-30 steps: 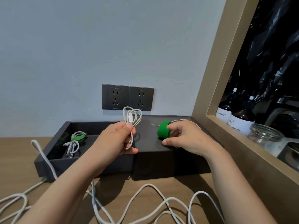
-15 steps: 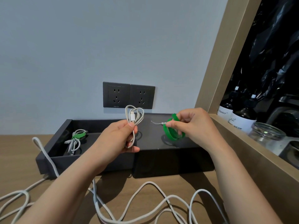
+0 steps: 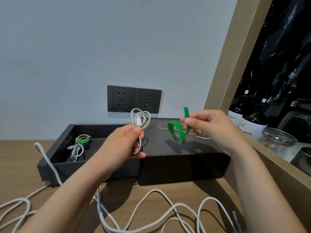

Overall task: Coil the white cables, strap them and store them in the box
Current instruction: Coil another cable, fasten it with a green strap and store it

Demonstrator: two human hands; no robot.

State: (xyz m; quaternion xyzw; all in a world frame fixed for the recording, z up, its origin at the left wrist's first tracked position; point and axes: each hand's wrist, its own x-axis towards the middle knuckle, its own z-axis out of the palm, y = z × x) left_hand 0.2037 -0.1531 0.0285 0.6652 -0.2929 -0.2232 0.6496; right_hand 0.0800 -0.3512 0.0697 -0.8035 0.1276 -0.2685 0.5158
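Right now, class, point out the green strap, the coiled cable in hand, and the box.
green strap [image 3: 176, 134], head view, lower loop.
coiled cable [image 3: 139, 120], head view, white plug at the top.
box [image 3: 94, 170], head view, front wall.

Soft even daylight, sharp focus, wide-angle edge distortion.

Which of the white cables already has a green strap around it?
The small coiled cable lying in the open left compartment of the black box. The coil in the left hand is bare, and the long cables on the table lie loose.
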